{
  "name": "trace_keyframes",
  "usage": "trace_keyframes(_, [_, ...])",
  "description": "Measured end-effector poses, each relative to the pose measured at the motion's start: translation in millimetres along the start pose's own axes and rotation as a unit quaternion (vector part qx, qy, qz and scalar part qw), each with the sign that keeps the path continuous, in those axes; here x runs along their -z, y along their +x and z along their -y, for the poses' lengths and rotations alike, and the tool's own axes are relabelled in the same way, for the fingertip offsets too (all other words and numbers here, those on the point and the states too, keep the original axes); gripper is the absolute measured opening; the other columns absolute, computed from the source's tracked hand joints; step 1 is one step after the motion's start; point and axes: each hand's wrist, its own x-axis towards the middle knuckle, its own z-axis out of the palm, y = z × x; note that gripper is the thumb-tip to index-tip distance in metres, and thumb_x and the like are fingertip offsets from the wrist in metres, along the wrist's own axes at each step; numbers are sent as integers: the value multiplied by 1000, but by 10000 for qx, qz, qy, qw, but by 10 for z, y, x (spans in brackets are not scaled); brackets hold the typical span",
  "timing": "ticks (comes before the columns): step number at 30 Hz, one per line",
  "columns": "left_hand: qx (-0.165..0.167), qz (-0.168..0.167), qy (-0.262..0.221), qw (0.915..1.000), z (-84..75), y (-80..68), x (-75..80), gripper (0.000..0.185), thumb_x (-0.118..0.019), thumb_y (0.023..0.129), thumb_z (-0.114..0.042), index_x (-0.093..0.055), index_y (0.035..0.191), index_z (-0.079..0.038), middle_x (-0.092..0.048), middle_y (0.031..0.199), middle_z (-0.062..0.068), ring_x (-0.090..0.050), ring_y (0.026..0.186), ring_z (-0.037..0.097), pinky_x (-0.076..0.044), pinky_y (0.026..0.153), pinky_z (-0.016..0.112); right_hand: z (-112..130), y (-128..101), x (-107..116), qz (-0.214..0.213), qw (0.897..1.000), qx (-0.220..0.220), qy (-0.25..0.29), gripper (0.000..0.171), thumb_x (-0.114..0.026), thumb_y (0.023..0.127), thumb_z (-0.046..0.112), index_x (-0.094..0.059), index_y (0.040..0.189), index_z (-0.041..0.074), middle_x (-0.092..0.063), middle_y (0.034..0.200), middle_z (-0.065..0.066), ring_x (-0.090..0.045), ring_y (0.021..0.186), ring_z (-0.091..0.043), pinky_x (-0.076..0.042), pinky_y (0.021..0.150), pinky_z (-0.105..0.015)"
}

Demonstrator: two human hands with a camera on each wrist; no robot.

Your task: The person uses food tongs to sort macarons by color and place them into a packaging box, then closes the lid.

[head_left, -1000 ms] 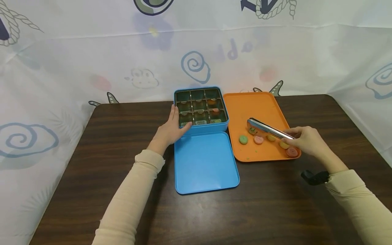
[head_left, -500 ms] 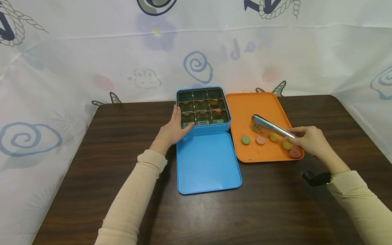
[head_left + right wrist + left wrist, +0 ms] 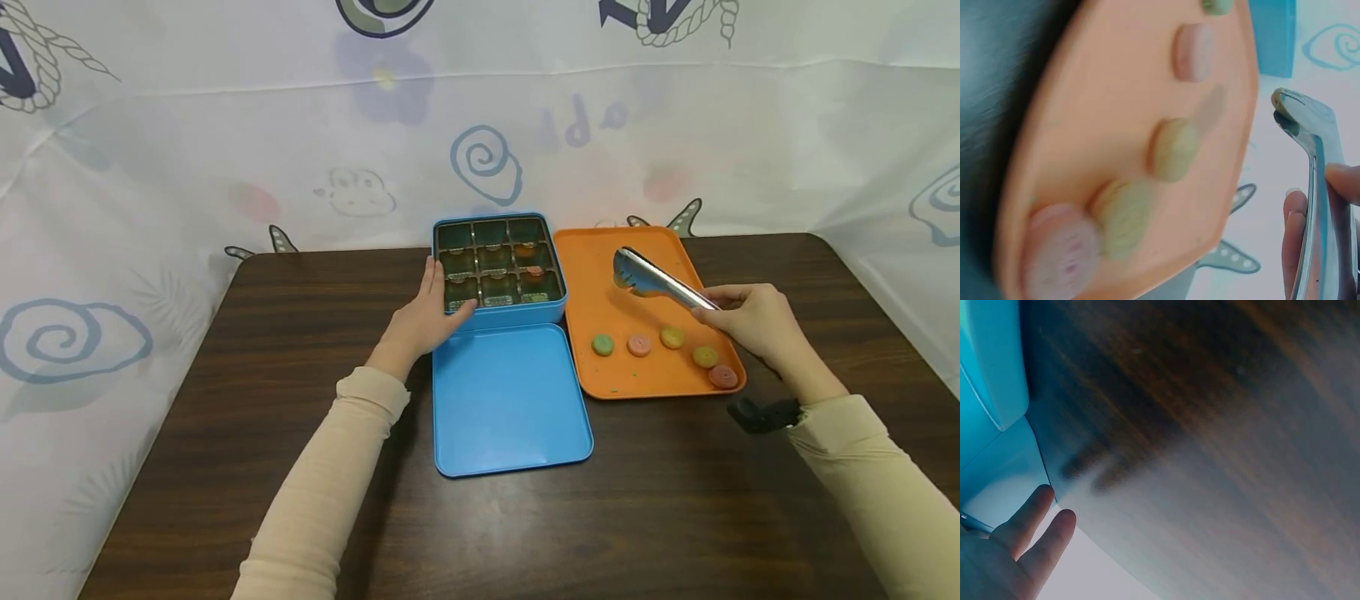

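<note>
My left hand (image 3: 420,327) rests at the near left corner of a blue box (image 3: 517,315), fingers straight along its side and thumb at the front rim. The box has a dark divided insert, with reddish bits showing in right-hand compartments. Over the orange tray (image 3: 600,250), my right hand (image 3: 761,329) holds metal tongs (image 3: 675,288) by the arms. A small greenish-brown piece shows at the tongs' tips, mostly hidden by the metal. Below lie a green macaron (image 3: 602,344), a pink macaron (image 3: 639,345), two yellow macarons (image 3: 672,337) and a darker pink macaron (image 3: 1063,253).
A flat blue lid (image 3: 510,400) lies in front of the box. The orange tray stands close at the box's right side, with green crumbs on it. All sits on a dark wooden table (image 3: 315,308), with a printed white cloth (image 3: 300,125) behind.
The tongs have risen and moved toward the back of the tray. The greenish macaron that lay under their tips is gone from the tray surface. My left hand stays at the box.
</note>
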Motion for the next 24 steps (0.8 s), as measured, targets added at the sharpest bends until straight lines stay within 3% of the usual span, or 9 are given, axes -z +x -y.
trace_keyframes(8, [9, 19, -63, 10000, -3, -8, 12, 92, -32, 94, -66, 17, 152, -14, 24, 160, 0, -56, 54, 22, -37, 45, 30, 271, 147, 5, -151, 9995, 67, 252, 51, -66, 89, 36, -63, 123, -2, -65, 113, -29, -57, 74, -2, -48, 60, -19])
trace_keyframes(11, [19, 11, -32, 10000, 4, -5, 6, 92, -31, 94, -67, 16, 153, -14, 25, 159, -1, -56, 54, 23, -37, 46, 30, 374, 222, -25, -195, 9991, 69, 362, 48, -67, 89, 35, -64, 121, -1, -65, 113, -27, -58, 75, -4, -48, 60, -19])
trace_keyframes(18, [-8, 7, 2, 10000, 13, -3, 7, 92, -31, 94, -67, 15, 153, -13, 24, 160, -1, -54, 52, 22, -36, 45, 30, 634, 373, -89, -195, 9983, 80, 547, 44, -66, 89, 30, -64, 123, 1, -63, 114, -24, -62, 87, -24, -47, 62, -20])
trace_keyframes(24, [-14, 23, 54, 10000, 5, -5, 3, 93, -30, 94, -68, 15, 153, -12, 23, 160, 1, -55, 52, 22, -36, 44, 30, 870, 498, -159, -108, 9973, 113, 712, 43, -66, 91, 27, -63, 126, 4, -61, 119, -22, -60, 93, -28, -48, 68, -27])
